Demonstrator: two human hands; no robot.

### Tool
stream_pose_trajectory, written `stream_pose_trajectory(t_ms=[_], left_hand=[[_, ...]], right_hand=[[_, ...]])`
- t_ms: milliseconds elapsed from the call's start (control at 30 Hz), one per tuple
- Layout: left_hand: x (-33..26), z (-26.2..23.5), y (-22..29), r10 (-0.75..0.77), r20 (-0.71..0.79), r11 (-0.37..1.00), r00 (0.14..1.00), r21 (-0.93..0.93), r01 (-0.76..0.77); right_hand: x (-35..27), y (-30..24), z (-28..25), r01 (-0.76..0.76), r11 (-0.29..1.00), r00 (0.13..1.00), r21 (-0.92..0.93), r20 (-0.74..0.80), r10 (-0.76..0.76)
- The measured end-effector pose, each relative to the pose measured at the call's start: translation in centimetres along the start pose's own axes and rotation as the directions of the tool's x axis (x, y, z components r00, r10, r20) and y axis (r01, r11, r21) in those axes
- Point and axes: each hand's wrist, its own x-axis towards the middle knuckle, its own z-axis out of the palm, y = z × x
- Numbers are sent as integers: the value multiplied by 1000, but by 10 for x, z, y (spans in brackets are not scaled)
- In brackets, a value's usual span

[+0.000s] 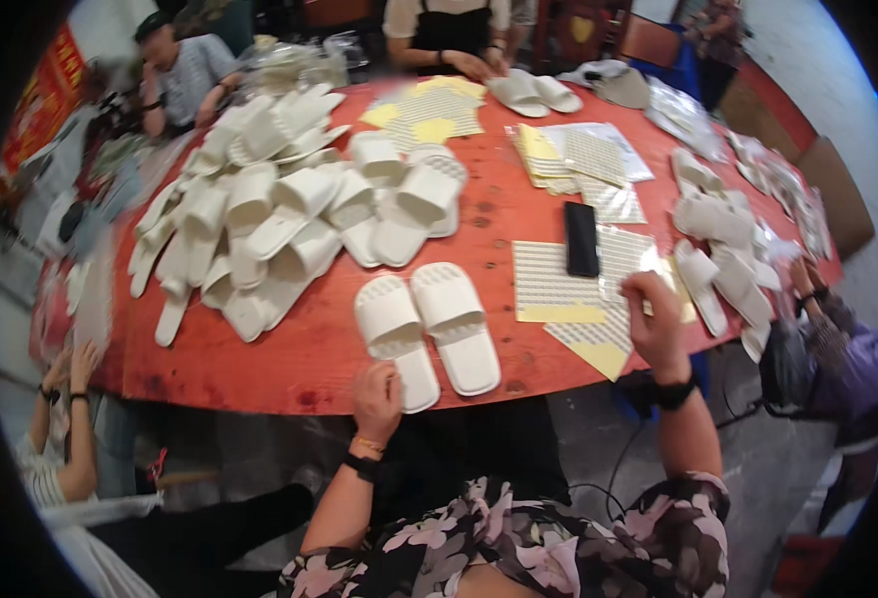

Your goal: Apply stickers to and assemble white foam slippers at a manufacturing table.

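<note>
A pair of white slippers lies side by side in front of me, the left slipper (396, 324) and the right slipper (462, 339), open toes away from me. My left hand (377, 403) is curled closed beside the near end of the left slipper; whether it touches it or pinches something small is hidden. Over the near right edge of the label sheets (558, 284), my right hand (655, 319) is raised with fingertips drawn together. Anything between those fingertips is too small to make out. A black phone (580, 239) rests on the sheets.
A large heap of white slippers (259, 214) covers the red table's (519, 369) left side. More slippers (713, 239) lie at the right, with another pair (533, 93) at the far edge. Yellow-backed sheets (429, 108) lie farther back. Several people sit around the table.
</note>
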Motion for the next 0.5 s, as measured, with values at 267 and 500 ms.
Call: stream_pose_trajectory(t_ms=[267,500], left_hand=[[5,1,17,-1,15,998,1000,-56,2],[11,3,17,4,3,1000,1000,-12,-4]], right_hand=[[-119,103,32,-501,859,864,-109,-2,504],[-152,98,54,-429,757,862,-493,27,506]])
